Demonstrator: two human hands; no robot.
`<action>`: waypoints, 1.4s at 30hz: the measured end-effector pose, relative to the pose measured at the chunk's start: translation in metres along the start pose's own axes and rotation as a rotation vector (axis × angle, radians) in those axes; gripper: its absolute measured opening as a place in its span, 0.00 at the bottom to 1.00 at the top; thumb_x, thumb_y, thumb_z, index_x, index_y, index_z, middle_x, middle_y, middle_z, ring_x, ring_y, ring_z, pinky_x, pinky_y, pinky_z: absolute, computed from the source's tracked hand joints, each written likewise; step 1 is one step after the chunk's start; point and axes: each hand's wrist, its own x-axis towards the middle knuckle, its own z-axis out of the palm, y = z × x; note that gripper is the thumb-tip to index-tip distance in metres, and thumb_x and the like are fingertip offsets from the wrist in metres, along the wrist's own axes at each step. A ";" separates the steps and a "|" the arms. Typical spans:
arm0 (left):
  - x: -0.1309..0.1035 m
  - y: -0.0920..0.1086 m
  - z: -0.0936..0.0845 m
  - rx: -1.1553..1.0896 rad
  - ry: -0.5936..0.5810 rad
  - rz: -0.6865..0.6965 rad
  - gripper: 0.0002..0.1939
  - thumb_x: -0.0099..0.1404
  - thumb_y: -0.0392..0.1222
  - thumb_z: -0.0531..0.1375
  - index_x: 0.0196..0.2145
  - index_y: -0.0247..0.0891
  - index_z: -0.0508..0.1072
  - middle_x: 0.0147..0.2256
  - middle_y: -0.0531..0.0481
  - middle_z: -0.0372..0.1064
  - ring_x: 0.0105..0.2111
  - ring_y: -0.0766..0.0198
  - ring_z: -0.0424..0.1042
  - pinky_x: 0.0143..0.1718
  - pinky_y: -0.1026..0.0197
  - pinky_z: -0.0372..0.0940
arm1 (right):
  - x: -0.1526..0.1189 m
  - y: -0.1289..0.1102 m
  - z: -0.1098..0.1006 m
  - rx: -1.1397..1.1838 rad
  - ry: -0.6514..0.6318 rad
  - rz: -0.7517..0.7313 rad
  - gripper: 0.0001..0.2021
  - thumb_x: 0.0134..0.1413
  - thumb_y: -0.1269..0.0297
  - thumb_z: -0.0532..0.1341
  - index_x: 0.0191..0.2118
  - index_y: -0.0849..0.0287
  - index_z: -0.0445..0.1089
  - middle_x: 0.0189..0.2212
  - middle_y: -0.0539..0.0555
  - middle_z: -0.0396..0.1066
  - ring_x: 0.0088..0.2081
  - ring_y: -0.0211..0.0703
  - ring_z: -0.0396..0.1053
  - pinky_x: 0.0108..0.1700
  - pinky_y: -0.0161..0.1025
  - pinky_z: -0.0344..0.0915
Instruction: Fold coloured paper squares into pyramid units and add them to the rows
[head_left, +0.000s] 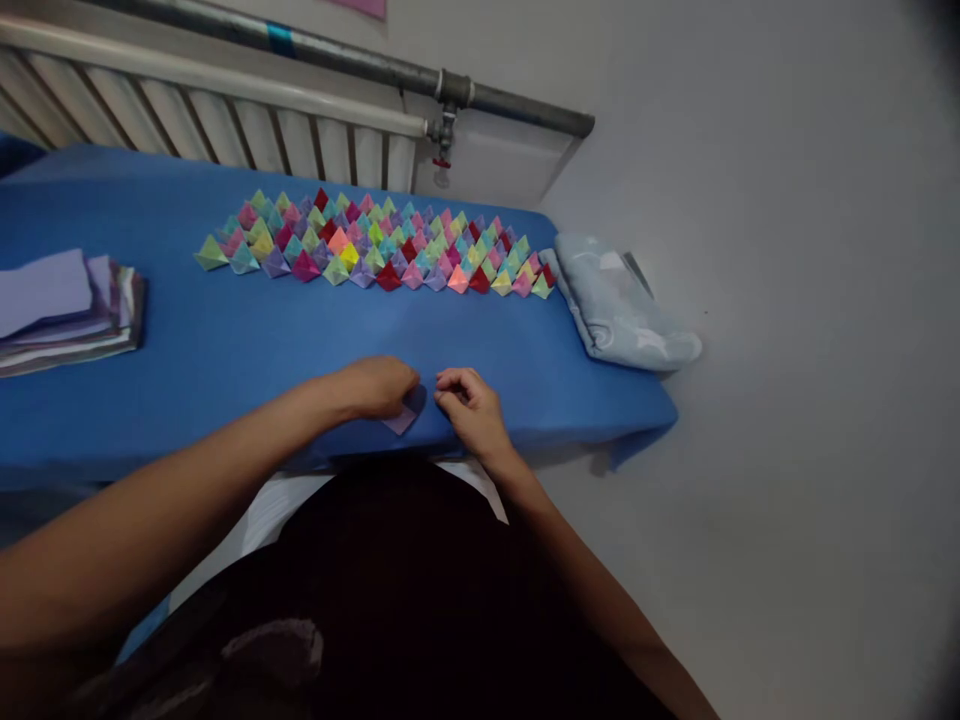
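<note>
Near the front edge of the blue-covered table, my left hand (384,385) is closed and rests over a small folded piece of purple paper (401,419). Part of that paper shows below the fingers; the rest is hidden. Just to the right, a short gap away, my right hand (474,408) is curled, its thumb drawn in toward the fingertips, with nothing visible between them. Beyond both hands, small folded paper boats (388,277) in many colours stand in several close rows.
A stack of purple and pale paper sheets (45,300) lies on the blue cloth (247,370) at left. A folded grey-blue towel (619,305) sits at the table's right end, beside the wall. Behind the table are a white radiator (255,130) and a metal pipe (352,62).
</note>
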 end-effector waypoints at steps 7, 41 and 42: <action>-0.009 -0.004 -0.005 -0.062 -0.107 -0.017 0.10 0.58 0.38 0.59 0.36 0.38 0.79 0.30 0.49 0.76 0.28 0.63 0.70 0.27 0.63 0.54 | 0.001 0.002 0.002 0.042 0.020 -0.035 0.03 0.49 0.63 0.58 0.31 0.54 0.68 0.38 0.52 0.70 0.44 0.43 0.71 0.46 0.42 0.67; -0.029 -0.016 0.072 0.087 0.867 0.249 0.12 0.72 0.37 0.53 0.33 0.39 0.74 0.36 0.46 0.76 0.36 0.59 0.69 0.40 0.55 0.62 | -0.014 -0.015 0.012 -0.863 -0.203 -0.499 0.13 0.67 0.68 0.52 0.41 0.59 0.75 0.37 0.58 0.75 0.39 0.48 0.66 0.44 0.45 0.58; -0.030 -0.015 0.078 0.097 0.865 0.249 0.13 0.72 0.37 0.52 0.33 0.39 0.75 0.36 0.45 0.76 0.36 0.59 0.69 0.40 0.55 0.62 | -0.016 -0.013 0.012 -0.873 -0.223 -0.502 0.13 0.67 0.68 0.53 0.43 0.60 0.75 0.38 0.59 0.75 0.39 0.48 0.66 0.44 0.46 0.58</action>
